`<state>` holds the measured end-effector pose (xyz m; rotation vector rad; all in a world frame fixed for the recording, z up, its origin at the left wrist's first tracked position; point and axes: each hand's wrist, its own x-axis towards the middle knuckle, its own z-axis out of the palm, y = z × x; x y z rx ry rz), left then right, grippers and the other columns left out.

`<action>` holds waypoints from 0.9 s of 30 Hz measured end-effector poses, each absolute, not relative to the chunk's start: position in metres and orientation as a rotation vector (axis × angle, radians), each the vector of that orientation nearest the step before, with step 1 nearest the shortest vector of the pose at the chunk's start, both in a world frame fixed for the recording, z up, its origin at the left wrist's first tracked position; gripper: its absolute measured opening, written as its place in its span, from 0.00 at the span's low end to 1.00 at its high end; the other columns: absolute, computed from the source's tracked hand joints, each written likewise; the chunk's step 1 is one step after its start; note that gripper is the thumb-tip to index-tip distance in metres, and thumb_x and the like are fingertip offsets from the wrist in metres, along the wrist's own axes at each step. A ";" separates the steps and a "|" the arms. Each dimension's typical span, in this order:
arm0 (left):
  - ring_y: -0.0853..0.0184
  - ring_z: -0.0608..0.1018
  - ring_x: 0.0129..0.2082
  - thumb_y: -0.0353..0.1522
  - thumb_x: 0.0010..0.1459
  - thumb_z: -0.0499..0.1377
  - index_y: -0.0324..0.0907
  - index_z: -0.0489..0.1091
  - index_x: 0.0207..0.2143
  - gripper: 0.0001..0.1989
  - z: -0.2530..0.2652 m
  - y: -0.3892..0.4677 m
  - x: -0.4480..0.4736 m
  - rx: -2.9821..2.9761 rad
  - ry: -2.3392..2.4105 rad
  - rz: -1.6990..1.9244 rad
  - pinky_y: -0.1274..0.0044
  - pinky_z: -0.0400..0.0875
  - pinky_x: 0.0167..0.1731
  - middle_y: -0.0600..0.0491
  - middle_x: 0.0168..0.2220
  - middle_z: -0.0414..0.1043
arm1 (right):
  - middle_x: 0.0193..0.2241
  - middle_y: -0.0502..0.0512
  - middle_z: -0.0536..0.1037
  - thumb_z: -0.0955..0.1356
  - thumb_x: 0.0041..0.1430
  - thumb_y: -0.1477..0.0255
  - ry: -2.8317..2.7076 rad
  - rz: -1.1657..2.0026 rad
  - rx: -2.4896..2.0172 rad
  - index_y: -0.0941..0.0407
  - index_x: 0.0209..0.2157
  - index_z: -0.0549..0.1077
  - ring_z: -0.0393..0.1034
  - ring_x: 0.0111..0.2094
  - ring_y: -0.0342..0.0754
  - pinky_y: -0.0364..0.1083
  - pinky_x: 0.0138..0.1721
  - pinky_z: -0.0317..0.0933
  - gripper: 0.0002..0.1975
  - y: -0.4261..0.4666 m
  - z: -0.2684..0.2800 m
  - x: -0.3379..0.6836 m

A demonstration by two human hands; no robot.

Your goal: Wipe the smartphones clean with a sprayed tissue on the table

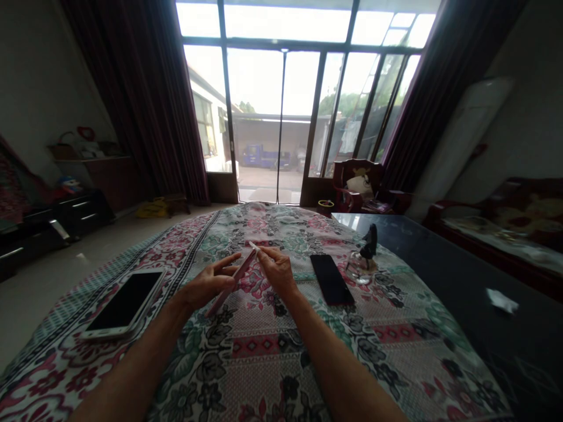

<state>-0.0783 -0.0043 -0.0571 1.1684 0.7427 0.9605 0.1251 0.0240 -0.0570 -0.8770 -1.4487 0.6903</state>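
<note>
A thin pinkish slab (219,302), seen nearly edge-on and looking like a phone, is tilted above the patterned cloth. My left hand (206,282) grips it along its side, thumb near, fingers behind. At its upper end my right hand (277,269) pinches a small piece of white tissue (253,245) against the edge. Left of my forearm lies a white phone (125,305) with a dark screen. To the right of my hands a black phone (332,279) lies flat. Beside it stands a clear spray bottle (361,266) with a black nozzle.
A floral cloth (259,381) covers the table. To the right is a dark glossy table (440,275) with a crumpled white tissue (502,300). Beyond are a wooden armchair (358,184), glass doors and curtains. A dark cabinet (83,208) stands at the left.
</note>
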 end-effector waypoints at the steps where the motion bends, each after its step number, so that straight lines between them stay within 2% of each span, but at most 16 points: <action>1: 0.61 0.81 0.38 0.26 0.47 0.67 0.41 0.64 0.61 0.38 -0.057 -0.004 -0.077 1.164 0.745 0.968 0.76 0.74 0.38 0.48 0.41 0.80 | 0.38 0.55 0.81 0.68 0.59 0.66 -1.442 0.684 -0.882 0.53 0.38 0.82 0.75 0.41 0.50 0.49 0.47 0.67 0.11 0.024 -0.058 0.124; 7: 0.67 0.80 0.31 0.25 0.46 0.68 0.38 0.63 0.61 0.37 -0.056 -0.006 -0.068 1.042 0.785 1.058 0.77 0.74 0.33 0.48 0.39 0.80 | 0.40 0.55 0.80 0.68 0.60 0.66 -1.424 0.616 -0.809 0.52 0.41 0.81 0.73 0.44 0.49 0.48 0.49 0.67 0.12 0.020 -0.055 0.116; 17: 0.66 0.79 0.26 0.29 0.48 0.68 0.40 0.65 0.59 0.35 -0.055 -0.008 -0.059 0.961 0.691 1.118 0.76 0.75 0.29 0.49 0.35 0.79 | 0.40 0.55 0.78 0.68 0.59 0.69 -1.404 0.596 -0.773 0.50 0.42 0.81 0.72 0.44 0.48 0.48 0.47 0.68 0.10 0.008 -0.063 0.097; 20: 0.66 0.79 0.27 0.29 0.48 0.69 0.40 0.67 0.58 0.34 -0.054 -0.007 -0.064 0.942 0.669 1.151 0.75 0.76 0.31 0.50 0.37 0.80 | 0.39 0.54 0.77 0.69 0.59 0.70 -1.439 0.628 -0.760 0.50 0.41 0.81 0.73 0.42 0.48 0.47 0.46 0.69 0.10 0.002 -0.068 0.089; 27: 0.67 0.80 0.29 0.27 0.47 0.68 0.39 0.64 0.60 0.37 -0.054 -0.010 -0.057 0.966 0.705 1.120 0.78 0.74 0.33 0.49 0.37 0.80 | 0.40 0.56 0.78 0.69 0.59 0.68 -1.333 0.608 -0.779 0.53 0.40 0.81 0.73 0.44 0.49 0.47 0.48 0.68 0.10 0.012 -0.062 0.099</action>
